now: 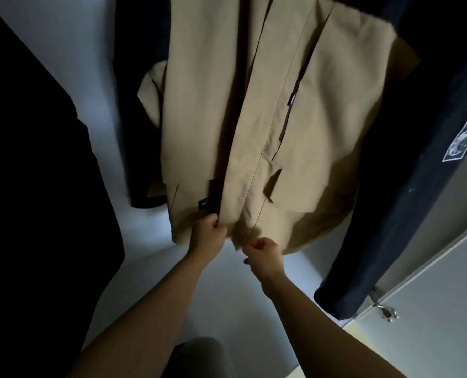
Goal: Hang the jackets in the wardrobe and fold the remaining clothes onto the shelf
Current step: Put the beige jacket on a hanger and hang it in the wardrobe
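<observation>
Beige jacket [295, 118] fills the centre of the view, hanging inside the wardrobe w/ its top cut off by the frame edge. Its front is open, a dark gap running down btwn the two panels. White wardrobe wall [90, 77] shows behind it.

Far left there's a big black mass [36, 186]; can't tell what it is. To the R hangs a navy garment [417, 186], just beside the jacket, w/ a white-edged patch [462, 140] on it. Another dark garment [139, 105] hangs on the L side, partly behind the jacket. Grey wardrobe door [445, 268] sits btm right, w/ a small metal latch [387, 312] near the navy hem.

Both bare forearms reach up from the btm of the frame. Left hand [206, 236] has fingers curled, pinching the L front panel at the hem, right below a small black label [208, 204]. Right hand [262, 255] is bunched, thumb and fingers pinching the R front edge at the hem. Hands are near each other but not touching.

Smallest bit: a zip pull [291, 100] on the slanted chest pocket.
</observation>
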